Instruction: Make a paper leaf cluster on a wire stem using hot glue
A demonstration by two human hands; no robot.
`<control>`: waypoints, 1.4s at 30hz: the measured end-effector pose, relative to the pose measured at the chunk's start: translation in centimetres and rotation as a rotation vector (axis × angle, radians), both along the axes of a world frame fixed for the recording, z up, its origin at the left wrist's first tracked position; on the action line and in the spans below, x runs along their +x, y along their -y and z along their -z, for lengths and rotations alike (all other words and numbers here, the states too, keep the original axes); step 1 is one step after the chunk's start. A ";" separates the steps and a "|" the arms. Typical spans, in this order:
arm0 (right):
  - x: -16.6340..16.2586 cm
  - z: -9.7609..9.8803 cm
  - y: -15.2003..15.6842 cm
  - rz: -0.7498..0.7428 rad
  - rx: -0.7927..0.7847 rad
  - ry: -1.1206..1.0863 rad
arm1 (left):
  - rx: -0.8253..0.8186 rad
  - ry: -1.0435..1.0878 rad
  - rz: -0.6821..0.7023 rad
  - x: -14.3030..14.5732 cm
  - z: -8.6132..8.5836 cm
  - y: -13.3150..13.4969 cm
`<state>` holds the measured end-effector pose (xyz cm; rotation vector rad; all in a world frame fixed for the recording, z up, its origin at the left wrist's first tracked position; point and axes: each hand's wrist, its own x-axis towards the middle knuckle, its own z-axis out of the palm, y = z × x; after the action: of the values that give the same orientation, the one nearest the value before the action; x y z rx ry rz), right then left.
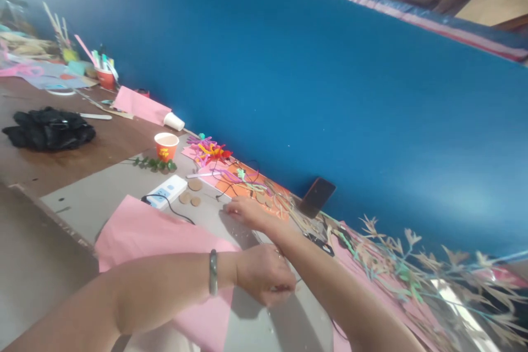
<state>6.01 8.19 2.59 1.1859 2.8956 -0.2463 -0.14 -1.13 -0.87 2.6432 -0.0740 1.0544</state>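
My left hand [266,276], with a grey-green bangle [213,272] on the wrist, is closed in a fist low over the grey board; anything in its fingers is hidden. Crossing beyond it, my right hand [246,212] stretches out palm down, fingers slightly bent and apart, with nothing visible in them. It is close to the orange sheet [241,180], where thin dark wires lie. Small round wooden slices [195,184] are left of its fingertips. Pink paper [160,231] spreads under and beside my left forearm.
A white power strip [167,191] with a black cable lies near a paper cup [166,147] and a green leafy sprig [154,164]. Colourful pipe cleaners [210,149] are heaped by the blue wall [280,77]. A phone [317,197] leans there. Dried stems [406,264] fill the right; a black bundle [49,129] sits left.
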 end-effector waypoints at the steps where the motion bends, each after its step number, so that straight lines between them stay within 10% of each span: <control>1: 0.0 -0.2 -0.3 0.002 0.015 0.012 | -0.001 -0.009 -0.002 0.0 -0.1 0.0; 11: 5.3 -4.0 -0.5 0.126 0.210 0.210 | 0.020 0.050 0.039 -0.2 -0.2 0.4; 28: 5.0 -1.0 2.7 0.594 -0.113 0.122 | 0.169 0.048 0.047 0.1 0.1 0.6; 42: 4.7 -0.6 1.5 0.505 -0.181 0.015 | 0.199 0.086 0.033 0.1 0.0 0.6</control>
<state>10.66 6.66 3.18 1.8428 2.4415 -0.4816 -0.04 -1.70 -0.87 2.7592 -0.2523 1.2060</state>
